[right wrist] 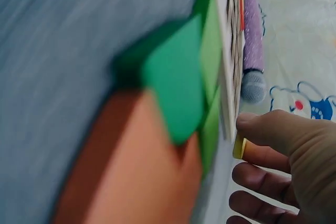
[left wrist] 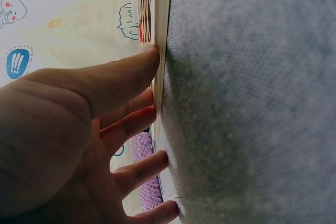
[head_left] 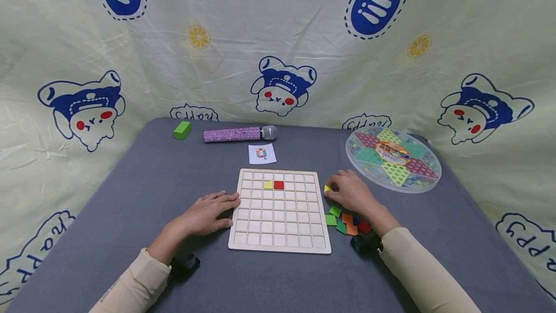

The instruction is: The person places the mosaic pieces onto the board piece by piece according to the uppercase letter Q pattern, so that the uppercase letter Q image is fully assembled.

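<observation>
A pale wooden grid board lies flat on the table. In its upper rows sit a yellow tile and a red tile, side by side. My left hand touches the board's left edge with thumb and fingertips, its fingers spread. Just off the right edge, my right hand pinches another yellow tile between thumb and index finger. Below that hand lies a loose group of tiles, among them a light green tile, an orange tile and a red one.
Behind the board lies a small card with a coloured pattern. Farther back are a purple glittery microphone and a green block. A round Chinese checkers box stands at the back right. A printed cloth hangs behind the table.
</observation>
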Demonstrator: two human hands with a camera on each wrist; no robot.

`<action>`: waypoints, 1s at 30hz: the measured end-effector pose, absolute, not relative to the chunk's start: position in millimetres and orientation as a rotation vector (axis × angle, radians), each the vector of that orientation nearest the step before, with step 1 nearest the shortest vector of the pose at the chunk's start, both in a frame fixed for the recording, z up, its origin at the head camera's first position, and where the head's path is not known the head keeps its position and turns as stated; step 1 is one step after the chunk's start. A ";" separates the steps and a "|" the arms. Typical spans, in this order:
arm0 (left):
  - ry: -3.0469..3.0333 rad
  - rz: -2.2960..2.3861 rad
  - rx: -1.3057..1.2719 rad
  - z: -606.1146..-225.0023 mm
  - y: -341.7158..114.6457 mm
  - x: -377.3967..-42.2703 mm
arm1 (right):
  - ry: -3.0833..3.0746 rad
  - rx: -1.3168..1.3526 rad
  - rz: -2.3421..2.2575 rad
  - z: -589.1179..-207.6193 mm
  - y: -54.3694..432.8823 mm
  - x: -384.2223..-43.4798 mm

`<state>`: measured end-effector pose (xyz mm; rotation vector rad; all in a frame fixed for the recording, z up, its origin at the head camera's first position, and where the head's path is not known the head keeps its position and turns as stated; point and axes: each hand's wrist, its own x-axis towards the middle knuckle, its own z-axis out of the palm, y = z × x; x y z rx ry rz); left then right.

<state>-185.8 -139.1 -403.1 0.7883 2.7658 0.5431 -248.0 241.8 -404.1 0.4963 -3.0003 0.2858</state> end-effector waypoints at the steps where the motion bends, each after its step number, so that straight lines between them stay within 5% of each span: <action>1: 2.766 0.543 0.788 -403.1 -139.1 -185.9 | -2.993 0.510 0.290 -402.6 238.7 -247.4; 30: 2.767 0.546 0.777 -404.9 -138.9 -187.6 | -3.047 0.753 0.376 -395.0 155.7 -273.8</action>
